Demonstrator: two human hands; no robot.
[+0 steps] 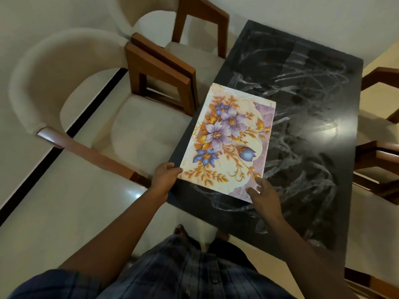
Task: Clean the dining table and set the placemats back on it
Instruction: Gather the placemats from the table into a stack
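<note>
- We see the placemat (228,143), cream with purple and blue flowers and orange leaves, lying flat on the dining table (313,104). It sits in the table's near-left part, with its long side running along the table's left edge.
- The mat's rim looks thick and white. We cannot tell whether it is one mat or several stacked.
- Our left hand (165,175) is at the mat's 7 o'clock corner. Its fingers are curled and it grasps that corner, with the thumb on the printed face.
- Our right hand (264,197) is at the mat's 5 o'clock corner. It is relaxed and spread, and its fingertips (259,181) rest on the purple border without gripping it.
- The tabletop is dark and glossy. Whitish swirled streaks cover it from 12 o'clock round to 4 o'clock of the mat, with a bright glare spot at 3 o'clock.
- A cream chair (138,126) with a wooden frame stands at 9 o'clock of the mat, pushed close to the table edge.
- A second chair (194,50) stands at 11 o'clock, beside the first.
- Wooden chair frames (377,152) show past the table's far side at 3 o'clock.
- At 6 o'clock we see our plaid shirt (194,266), and above it bare feet (180,229) on the pale floor (54,212).
</note>
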